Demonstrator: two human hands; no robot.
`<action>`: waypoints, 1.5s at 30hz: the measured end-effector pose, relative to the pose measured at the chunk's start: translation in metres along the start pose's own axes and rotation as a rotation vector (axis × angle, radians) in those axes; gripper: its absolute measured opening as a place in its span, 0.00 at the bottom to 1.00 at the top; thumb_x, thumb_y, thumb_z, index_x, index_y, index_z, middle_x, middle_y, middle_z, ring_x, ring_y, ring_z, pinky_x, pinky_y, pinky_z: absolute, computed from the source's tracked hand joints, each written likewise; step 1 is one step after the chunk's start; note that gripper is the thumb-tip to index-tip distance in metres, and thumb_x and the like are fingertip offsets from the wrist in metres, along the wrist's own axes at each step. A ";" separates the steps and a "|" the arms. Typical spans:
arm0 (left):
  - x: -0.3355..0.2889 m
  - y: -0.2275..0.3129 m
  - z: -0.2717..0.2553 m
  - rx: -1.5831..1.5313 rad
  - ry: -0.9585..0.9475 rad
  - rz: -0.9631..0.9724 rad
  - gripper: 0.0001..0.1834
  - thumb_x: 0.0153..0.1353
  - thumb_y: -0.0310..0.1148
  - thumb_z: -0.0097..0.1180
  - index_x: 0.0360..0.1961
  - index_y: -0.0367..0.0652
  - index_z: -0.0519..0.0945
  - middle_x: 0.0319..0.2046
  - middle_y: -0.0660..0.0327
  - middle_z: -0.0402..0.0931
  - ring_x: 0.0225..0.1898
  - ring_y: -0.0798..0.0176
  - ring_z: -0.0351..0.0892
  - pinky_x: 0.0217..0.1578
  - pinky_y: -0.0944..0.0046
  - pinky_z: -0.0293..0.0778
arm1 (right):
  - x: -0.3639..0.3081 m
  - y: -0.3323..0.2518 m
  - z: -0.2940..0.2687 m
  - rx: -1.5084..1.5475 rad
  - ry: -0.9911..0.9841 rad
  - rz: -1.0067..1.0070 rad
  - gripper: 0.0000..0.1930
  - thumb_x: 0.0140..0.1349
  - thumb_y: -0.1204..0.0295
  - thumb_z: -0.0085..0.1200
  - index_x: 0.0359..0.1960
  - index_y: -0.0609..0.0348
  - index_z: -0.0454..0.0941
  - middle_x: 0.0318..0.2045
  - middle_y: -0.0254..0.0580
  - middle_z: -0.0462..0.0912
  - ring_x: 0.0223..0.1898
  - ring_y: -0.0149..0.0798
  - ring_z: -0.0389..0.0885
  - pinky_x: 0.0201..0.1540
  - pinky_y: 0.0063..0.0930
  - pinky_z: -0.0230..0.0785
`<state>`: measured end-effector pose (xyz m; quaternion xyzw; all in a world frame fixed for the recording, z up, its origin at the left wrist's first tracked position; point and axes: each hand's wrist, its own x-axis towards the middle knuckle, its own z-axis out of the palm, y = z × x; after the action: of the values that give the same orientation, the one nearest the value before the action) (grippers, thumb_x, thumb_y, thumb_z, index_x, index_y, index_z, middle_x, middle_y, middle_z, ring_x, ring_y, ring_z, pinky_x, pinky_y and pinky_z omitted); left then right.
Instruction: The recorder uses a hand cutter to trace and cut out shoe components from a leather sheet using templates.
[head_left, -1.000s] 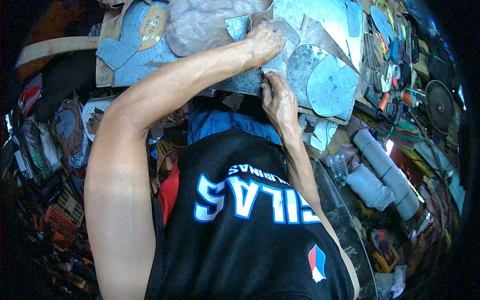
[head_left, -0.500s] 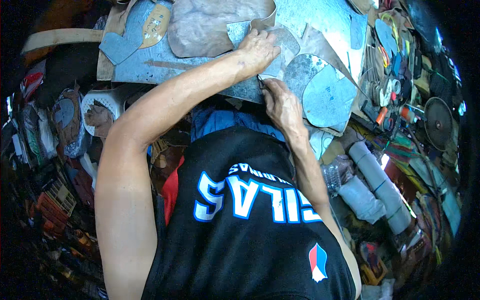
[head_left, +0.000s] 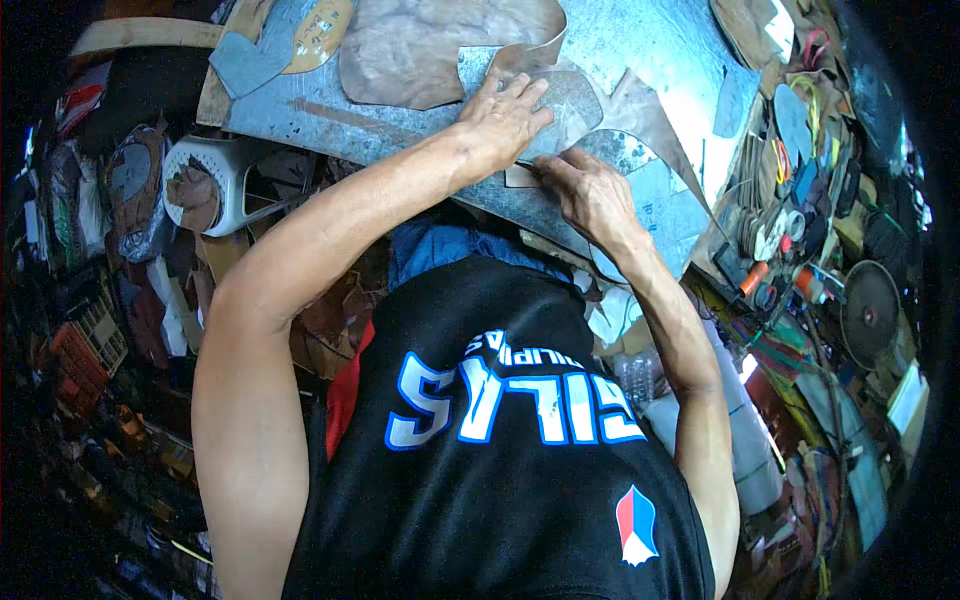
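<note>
The counter (head_left: 655,50) is faced with worn, blue-grey sheet metal, scuffed and stained along its near edge, with bare wood (head_left: 214,103) at its left edge. Near the counter's near edge, around its middle, the left hand (head_left: 505,122) lies palm down with its fingers a little spread, touching a grey rounded template (head_left: 573,97). To its right, the right hand (head_left: 592,192) rests by the same edge, fingers curled beside a small tan piece (head_left: 520,177); I cannot tell whether that grip pinches anything.

A broad grey-brown sheet of leather (head_left: 420,55) lies farther from the near edge, its right side curling up. Another leather piece (head_left: 655,125) tapers toward the counter's right edge. By the left edge are 2 flat patterns: a blue-grey one (head_left: 245,65) and a tan one (head_left: 320,35).

The room is crowded. Past the near left corner stands a white plastic stool (head_left: 233,195) bearing brown scraps (head_left: 193,195). Beyond the right edge are an orange spool (head_left: 755,278), a yellow cord (head_left: 808,95) and a round fan (head_left: 869,313).
</note>
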<state>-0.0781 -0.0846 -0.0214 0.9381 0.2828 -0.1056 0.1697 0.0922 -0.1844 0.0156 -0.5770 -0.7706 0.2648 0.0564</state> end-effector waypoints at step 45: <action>-0.008 0.019 -0.007 -0.061 0.096 -0.205 0.18 0.57 0.29 0.52 0.50 0.50 0.79 0.66 0.56 0.65 0.66 0.45 0.61 0.60 0.45 0.60 | 0.162 0.083 -0.059 -0.031 -0.238 -0.575 0.13 0.60 0.63 0.58 0.46 0.47 0.83 0.37 0.41 0.83 0.38 0.50 0.83 0.40 0.43 0.76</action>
<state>-0.0732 -0.1009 -0.0075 0.9027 0.3879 -0.0687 0.1729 0.1339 0.0007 -0.0087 -0.3009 -0.9074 0.2920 0.0298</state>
